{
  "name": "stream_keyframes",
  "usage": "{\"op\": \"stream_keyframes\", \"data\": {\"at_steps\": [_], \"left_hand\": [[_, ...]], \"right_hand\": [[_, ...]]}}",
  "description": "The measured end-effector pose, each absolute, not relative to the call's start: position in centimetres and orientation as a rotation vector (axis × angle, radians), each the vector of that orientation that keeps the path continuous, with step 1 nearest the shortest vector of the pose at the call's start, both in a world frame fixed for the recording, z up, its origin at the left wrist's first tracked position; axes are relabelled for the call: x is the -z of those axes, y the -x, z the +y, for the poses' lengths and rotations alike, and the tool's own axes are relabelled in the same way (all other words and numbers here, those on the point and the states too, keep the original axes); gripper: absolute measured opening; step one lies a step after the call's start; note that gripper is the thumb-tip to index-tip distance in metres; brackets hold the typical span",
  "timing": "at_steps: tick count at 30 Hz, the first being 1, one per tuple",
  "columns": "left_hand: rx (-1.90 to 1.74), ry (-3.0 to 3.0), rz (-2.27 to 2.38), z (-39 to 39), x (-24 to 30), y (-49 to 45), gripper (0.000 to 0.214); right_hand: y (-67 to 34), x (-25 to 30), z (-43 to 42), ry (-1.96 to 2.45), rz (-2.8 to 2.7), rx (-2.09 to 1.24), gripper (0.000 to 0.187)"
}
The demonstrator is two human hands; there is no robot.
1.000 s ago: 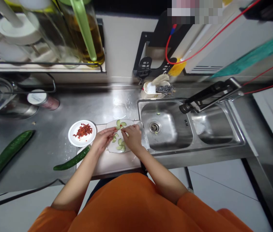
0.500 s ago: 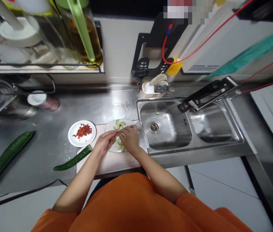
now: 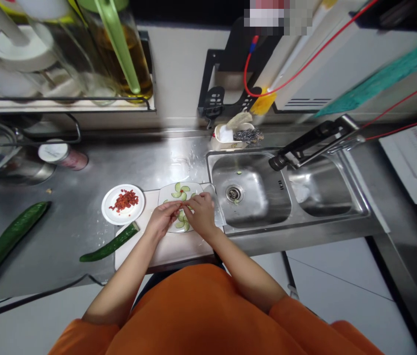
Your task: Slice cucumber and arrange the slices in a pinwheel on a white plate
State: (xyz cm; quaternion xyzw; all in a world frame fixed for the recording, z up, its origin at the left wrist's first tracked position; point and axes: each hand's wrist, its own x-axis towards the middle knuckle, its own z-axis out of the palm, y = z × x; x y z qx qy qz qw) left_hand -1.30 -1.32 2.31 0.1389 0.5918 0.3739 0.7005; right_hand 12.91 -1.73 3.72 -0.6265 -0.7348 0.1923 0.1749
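Over a white plate [image 3: 171, 189], my left hand [image 3: 161, 218] and my right hand [image 3: 201, 213] meet with fingertips pinched together. Between them shows a small red piece [image 3: 182, 202], partly hidden by the fingers. Thin green cucumber slices [image 3: 181, 188] lie on the plate in curved, petal-like groups, one with a red piece at its middle. To the left, a round white plate [image 3: 106, 212] bears a pile of small red pieces [image 3: 124, 200]. A cut cucumber [image 3: 110, 247] rests by my left forearm, its cut end on the cutting board [image 3: 167, 250].
A whole cucumber [image 3: 12, 244] lies on the steel counter [image 3: 71, 207] at far left. On the right is a double sink [image 3: 255, 197] with a black faucet [image 3: 304, 143]. A shaker jar [image 3: 63, 155] stands below the rack of bottles [image 3: 120, 54]. Behind the sink sits a sponge holder [image 3: 230, 138].
The view has shifted slightly. Both hands stay pinched together over the plate, with the red piece still between the fingertips.
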Motion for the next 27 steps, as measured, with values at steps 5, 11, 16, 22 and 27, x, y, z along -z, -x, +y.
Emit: {"op": "stream_keyframes", "data": {"at_steps": [5,11,16,22,27], "left_hand": [[-0.802,-0.419,1.339,-1.6,-1.8,0.9,0.042],[-0.759,-0.49,1.368,-1.9,-1.4,0.7,0.047],[-0.763,-0.537,1.444,-2.1,-1.2,0.8,0.042],[-0.686,-0.766,1.571,-2.2,-1.1,0.4,0.03],[-0.596,-1.111,1.68,-2.0,-0.3,-0.1,0.025]], "right_hand": [[-13.8,-3.7,-2.3,1.789,-2.042,-0.567,0.018],[-16.0,-3.2,-3.3,1.892,-1.938,-0.596,0.015],[-17.4,-1.8,-3.5,2.053,-1.861,-0.609,0.014],[-16.9,-0.4,-2.6,2.149,-1.9,-0.578,0.017],[-16.2,0.2,-2.1,2.137,-1.918,-0.551,0.02]]}}
